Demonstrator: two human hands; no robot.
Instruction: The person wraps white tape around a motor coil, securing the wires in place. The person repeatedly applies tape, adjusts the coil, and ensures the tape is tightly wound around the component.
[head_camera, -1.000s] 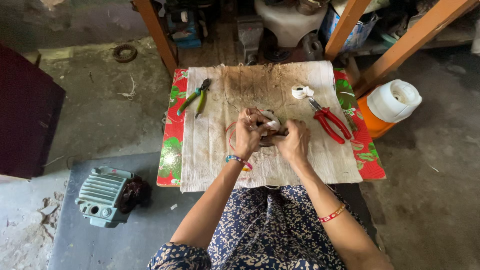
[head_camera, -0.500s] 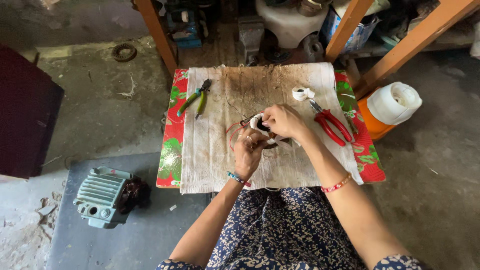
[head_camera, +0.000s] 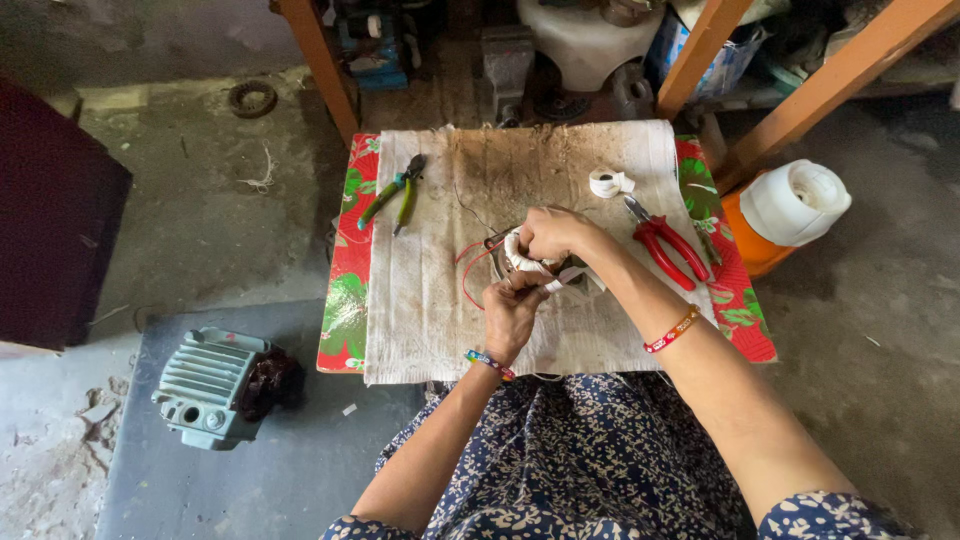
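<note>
Head view, looking straight down at your lap and the small desk (head_camera: 350, 300) in the middle of the frame. Both hands are on the coil (head_camera: 522, 258), a small motor winding wrapped in white tape, sitting dead centre on the cloth (head_camera: 440, 320). Your right hand (head_camera: 555, 233) is curled over the top of it, fingers closed round the upper side, looks like that's what keeps it from rolling. Your left hand (head_camera: 512, 312) comes up from below with fingers pinched shut on the lower edge, seemingly on a white tape end, though I can't tell exactly what the fingertips have. Red wire (head_camera: 470, 272) loops out of the coil to the left and lies loose on the cloth.

Tools are parked within reach but out of the way: green pliers (head_camera: 395, 192) at upper left of the cloth, red pliers (head_camera: 668, 243) just right of your right hand, and a tape roll (head_camera: 606, 182) above those. The cloth probably keeps grime off the flowery red cover underneath.

Lower left on the floor there's a grey-green motor housing (head_camera: 205, 385), well apart from the desk. An orange jug with a white lid (head_camera: 790, 205) stands at the right.
</note>
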